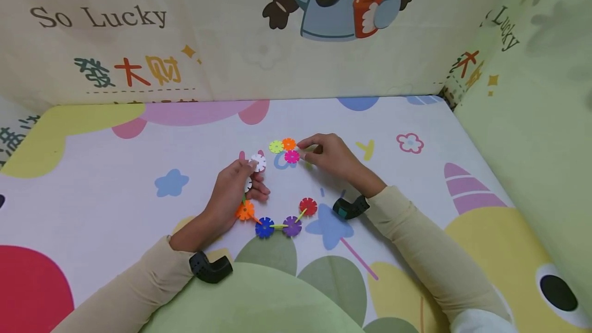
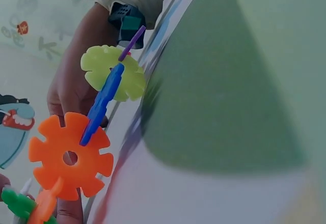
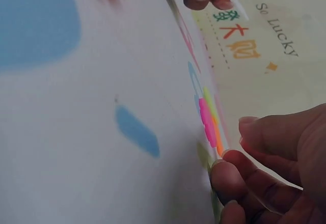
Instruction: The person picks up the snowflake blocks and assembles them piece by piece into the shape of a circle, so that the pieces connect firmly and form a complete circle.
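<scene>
My left hand (image 1: 233,184) pinches a white snowflake disc (image 1: 259,163) at one end of a chain of slotted plastic discs. Down the chain come an orange disc (image 1: 245,210), a blue disc (image 1: 264,227), a purple disc (image 1: 292,226) and a red disc (image 1: 308,206), with others joined edge-on between them. In the left wrist view the chain's orange disc (image 2: 76,155) hangs near the camera. Three loose discs lie together on the table: yellow-green (image 1: 276,146), orange (image 1: 289,144) and pink (image 1: 292,156). Beside them is my right hand (image 1: 330,155), thumb and forefinger apart, fingertips close to the orange one.
The discs lie on a table covered with a printed cartoon cloth (image 1: 370,184). A pale printed curtain (image 1: 222,40) stands behind it, and another curtain (image 1: 532,143) closes off the right side. Each wrist wears a black camera band (image 1: 210,267).
</scene>
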The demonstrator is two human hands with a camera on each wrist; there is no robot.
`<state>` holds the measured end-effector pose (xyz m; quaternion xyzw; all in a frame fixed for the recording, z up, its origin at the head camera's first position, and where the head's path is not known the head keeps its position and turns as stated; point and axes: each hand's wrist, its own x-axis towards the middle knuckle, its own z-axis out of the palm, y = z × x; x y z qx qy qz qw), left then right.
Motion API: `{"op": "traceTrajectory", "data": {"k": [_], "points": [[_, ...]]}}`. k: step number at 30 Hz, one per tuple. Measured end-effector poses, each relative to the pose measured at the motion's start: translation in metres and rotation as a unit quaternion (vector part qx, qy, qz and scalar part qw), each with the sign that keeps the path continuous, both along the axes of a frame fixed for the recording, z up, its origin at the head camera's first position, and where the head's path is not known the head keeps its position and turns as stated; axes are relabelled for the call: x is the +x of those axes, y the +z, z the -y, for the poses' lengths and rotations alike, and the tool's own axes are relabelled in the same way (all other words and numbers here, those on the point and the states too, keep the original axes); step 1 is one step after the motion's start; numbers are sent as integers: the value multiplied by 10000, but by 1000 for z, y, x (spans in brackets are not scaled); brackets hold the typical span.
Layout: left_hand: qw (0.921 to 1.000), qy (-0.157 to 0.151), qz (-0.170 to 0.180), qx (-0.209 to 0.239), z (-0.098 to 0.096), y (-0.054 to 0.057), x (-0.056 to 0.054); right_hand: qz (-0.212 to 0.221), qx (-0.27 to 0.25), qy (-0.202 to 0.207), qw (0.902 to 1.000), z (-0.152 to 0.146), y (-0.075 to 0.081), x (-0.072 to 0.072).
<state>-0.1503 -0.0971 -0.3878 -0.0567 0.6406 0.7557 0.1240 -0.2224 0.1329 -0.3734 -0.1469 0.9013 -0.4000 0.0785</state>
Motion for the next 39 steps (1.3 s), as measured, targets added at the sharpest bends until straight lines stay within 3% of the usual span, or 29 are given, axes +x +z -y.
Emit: {"op": "traceTrajectory", "data": {"k": [6, 14, 20, 30, 39], "points": [[9998, -193, -13, -39, 0, 1, 2, 219, 207, -103, 9995, 8, -3, -4], [9979, -365, -90, -524, 0, 1, 3, -183, 1098, -122, 9937, 22, 0, -1], [9972, -460, -189, -564, 0, 1, 3, -148, 1420, -293, 9893, 26, 2, 2], [9975, -540, -244, -373, -2, -1, 2, -54, 1346, -432, 9899, 26, 2, 2], [9970, -565, -193, -499, -2, -1, 3, 351, 717, -59, 9968, 18, 4, -1]]}}
